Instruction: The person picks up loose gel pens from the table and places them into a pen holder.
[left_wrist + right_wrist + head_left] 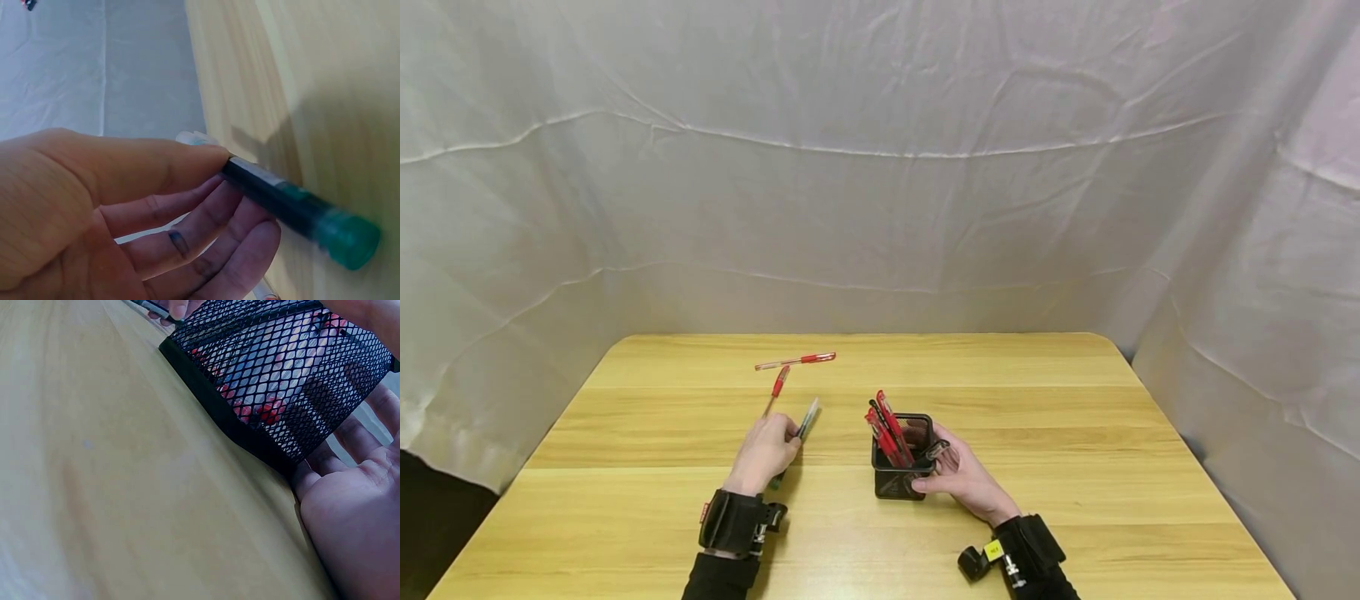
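My left hand (763, 454) pinches a dark pen (809, 413) between thumb and fingers, low over the left part of the table. In the left wrist view this pen (275, 197) has a green end pointing right and a pale, see-through far end. My right hand (968, 482) grips a black mesh pen holder (898, 483) from its right side, thumb in front and fingers behind. Several red pens (891, 433) and a black one lean inside it. Through the mesh (275, 369) in the right wrist view, their lower ends show.
Beyond my left hand, one red pen (805, 360) lies crosswise on the wooden table (1037, 392). Another red pen (780, 382) points toward my left hand, partly hidden by it. A pale cloth (880, 217) hangs behind the table and along its sides.
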Demonstrator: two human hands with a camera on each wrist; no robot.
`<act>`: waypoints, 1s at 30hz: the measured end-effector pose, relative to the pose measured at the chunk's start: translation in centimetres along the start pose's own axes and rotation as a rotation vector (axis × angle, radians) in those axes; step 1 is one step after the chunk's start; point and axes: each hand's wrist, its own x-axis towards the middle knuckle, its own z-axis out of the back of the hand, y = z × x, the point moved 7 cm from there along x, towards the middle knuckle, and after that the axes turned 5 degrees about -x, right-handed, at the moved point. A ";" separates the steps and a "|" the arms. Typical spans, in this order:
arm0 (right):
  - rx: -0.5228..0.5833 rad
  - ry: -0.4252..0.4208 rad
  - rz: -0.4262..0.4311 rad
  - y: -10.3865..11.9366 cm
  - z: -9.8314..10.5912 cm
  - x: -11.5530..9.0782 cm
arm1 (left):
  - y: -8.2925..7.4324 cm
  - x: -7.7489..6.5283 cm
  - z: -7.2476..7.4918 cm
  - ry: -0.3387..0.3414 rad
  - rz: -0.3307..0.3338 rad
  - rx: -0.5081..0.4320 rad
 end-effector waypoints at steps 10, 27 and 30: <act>-0.004 0.007 0.030 0.1 0.0 0.1 | -1.2 -0.3 1.2 0.016 -0.058 -0.164; 0.000 0.005 0.021 0.1 0.0 0.0 | -4.5 -2.0 4.4 -0.067 -0.173 -0.273; -0.003 0.007 0.019 0.0 0.0 0.0 | -5.1 -2.4 5.0 -0.093 -0.194 -0.296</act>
